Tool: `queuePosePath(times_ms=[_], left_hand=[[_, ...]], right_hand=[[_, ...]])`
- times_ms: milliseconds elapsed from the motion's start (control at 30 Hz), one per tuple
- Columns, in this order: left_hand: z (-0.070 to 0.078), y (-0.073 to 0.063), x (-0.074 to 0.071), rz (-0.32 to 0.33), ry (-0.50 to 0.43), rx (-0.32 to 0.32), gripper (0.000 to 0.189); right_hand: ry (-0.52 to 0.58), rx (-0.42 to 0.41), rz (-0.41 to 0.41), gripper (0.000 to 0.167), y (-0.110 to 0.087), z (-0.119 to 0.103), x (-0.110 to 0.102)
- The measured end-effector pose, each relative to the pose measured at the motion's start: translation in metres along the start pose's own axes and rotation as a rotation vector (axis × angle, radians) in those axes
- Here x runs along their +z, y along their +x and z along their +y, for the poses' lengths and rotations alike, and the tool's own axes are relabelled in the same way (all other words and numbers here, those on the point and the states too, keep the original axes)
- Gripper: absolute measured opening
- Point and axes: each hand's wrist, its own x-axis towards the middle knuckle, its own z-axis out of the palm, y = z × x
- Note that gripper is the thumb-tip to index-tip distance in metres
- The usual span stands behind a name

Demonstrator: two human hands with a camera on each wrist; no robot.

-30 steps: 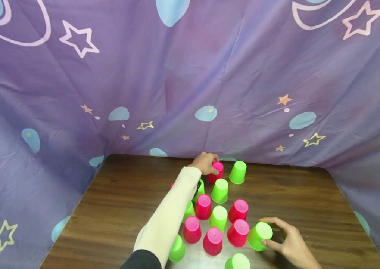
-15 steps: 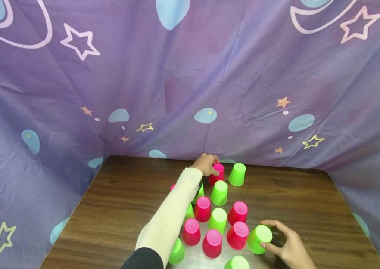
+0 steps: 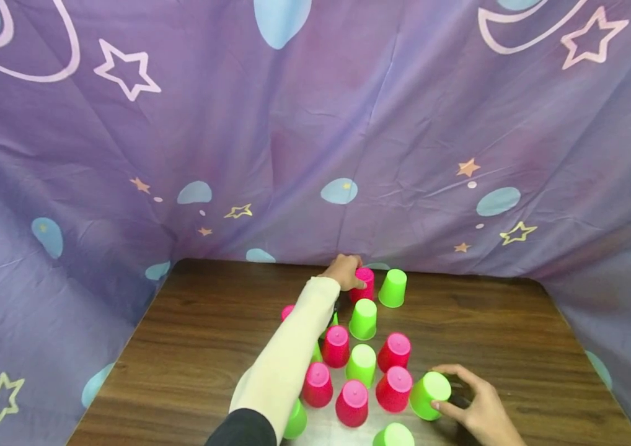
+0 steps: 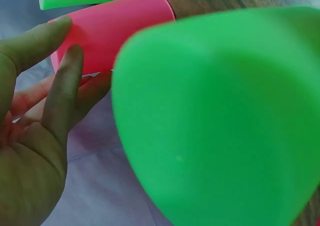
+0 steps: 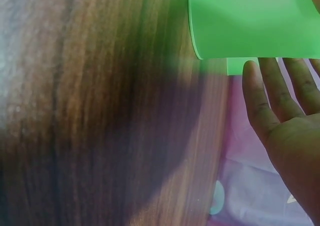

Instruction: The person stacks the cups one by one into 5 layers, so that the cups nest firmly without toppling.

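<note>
At the far edge of the table, my left hand (image 3: pixel 343 272) holds an upside-down pink cup (image 3: pixel 364 285) between thumb and fingers. In the left wrist view, fingertips lie against the side of that pink cup (image 4: pixel 115 31). A blurred green cup (image 4: pixel 210 116) fills much of that view close to the wrist. My right hand (image 3: pixel 480 402) holds an upside-down green cup (image 3: pixel 429 396) at the near right, thumb on the front and fingers around the far side. The right wrist view shows this green cup (image 5: pixel 255 23) above spread fingers (image 5: pixel 260 96).
Several upside-down cups stand between the hands, among them a pink cup (image 3: pixel 395 389) beside the right-hand one. Another green cup (image 3: pixel 393 288) stands right of the left-hand cup. My left sleeve (image 3: pixel 287 353) covers some cups. A purple curtain (image 3: pixel 293 124) hangs behind the wooden table (image 3: pixel 198 322).
The left hand has slid its pink cup slightly right, narrowing the space to the green cup at the back. The right hand and its green cup stay in place.
</note>
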Motion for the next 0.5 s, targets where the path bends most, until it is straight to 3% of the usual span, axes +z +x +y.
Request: queuePosePath(times_ms=[267, 500], left_hand=[[0.0053, -0.0016, 0.0009, 0.006, -0.001, -0.004, 0.031], [0.005, -0.0034, -0.0075, 0.005, -0.012, -0.006, 0.044]], right_hand=[[-0.01, 0.002, 0.008, 0.052, -0.0015, 0.0018, 0.0012], [-0.016, 0.002, 0.003, 0.05, 0.0, 0.0013, -0.0003]])
